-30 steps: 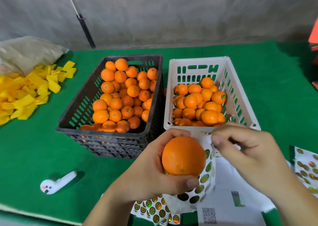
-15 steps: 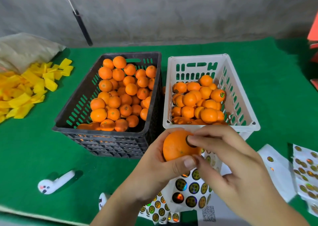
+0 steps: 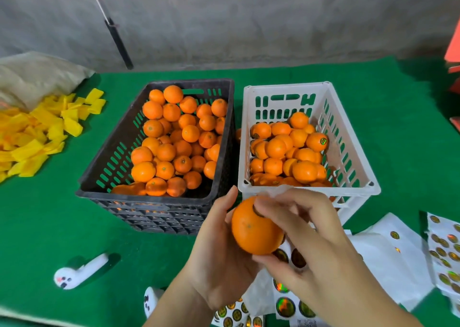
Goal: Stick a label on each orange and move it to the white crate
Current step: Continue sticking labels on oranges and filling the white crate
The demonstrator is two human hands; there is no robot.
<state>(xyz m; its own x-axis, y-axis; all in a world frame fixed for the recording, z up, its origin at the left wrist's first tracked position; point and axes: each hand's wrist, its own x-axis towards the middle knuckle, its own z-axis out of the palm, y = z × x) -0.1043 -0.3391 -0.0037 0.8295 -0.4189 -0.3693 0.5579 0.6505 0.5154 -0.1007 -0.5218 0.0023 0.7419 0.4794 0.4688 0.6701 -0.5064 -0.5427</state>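
Green felt tabletop [image 3: 410, 132] vs grey wall. Black slatted plastic crate [image 3: 104, 177] w/ oranges, just beside white slatted plastic crate [image 3: 353, 152], part full. Round orange fruit [image 3: 251, 232] in front of the white crate, gripped by left hand [image 3: 219, 259]. Right hand [image 3: 306, 242] curled round it too, fingertips [image 3: 261, 206] on dark round sticker [image 3: 256, 213]. Sticker sheets [image 3: 443, 252] at right.

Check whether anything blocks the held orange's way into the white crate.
Nothing visible does. The orange, in the left hand, sits just before the white crate's near rim; the crate is open-topped, with space above its oranges.
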